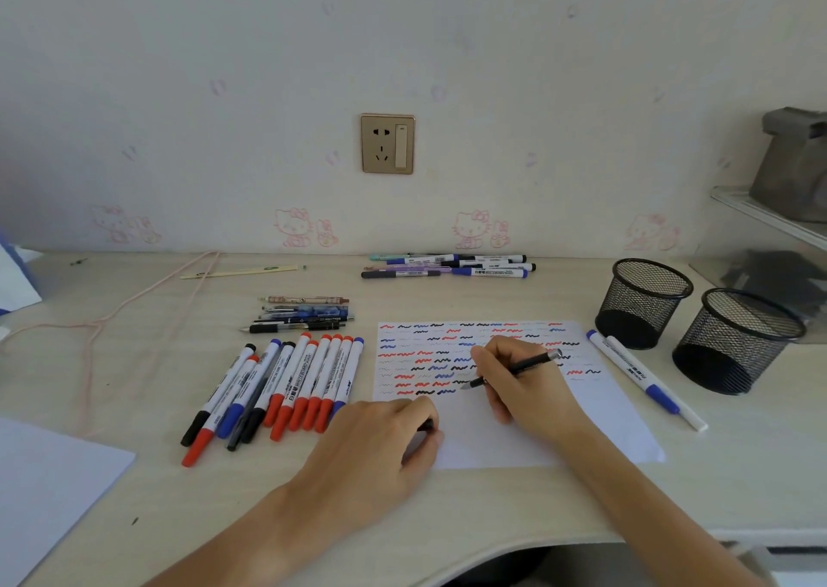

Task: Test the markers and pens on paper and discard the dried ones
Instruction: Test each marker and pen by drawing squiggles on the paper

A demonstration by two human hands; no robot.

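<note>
right hand (521, 385) fingers grip black pen (514, 369) on paper (604, 407) | left hand (380, 443) pinches cap (427, 426) | 2 mesh cups (644, 302) right

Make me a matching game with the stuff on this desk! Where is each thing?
Things:
1. black pen
2. mesh cups
3. row of red, blue and black markers
4. wall socket

Places:
a. left of the paper
b. above the desk
c. in the right hand
d. right of the paper

Pairs: 1-c, 2-d, 3-a, 4-b
</note>
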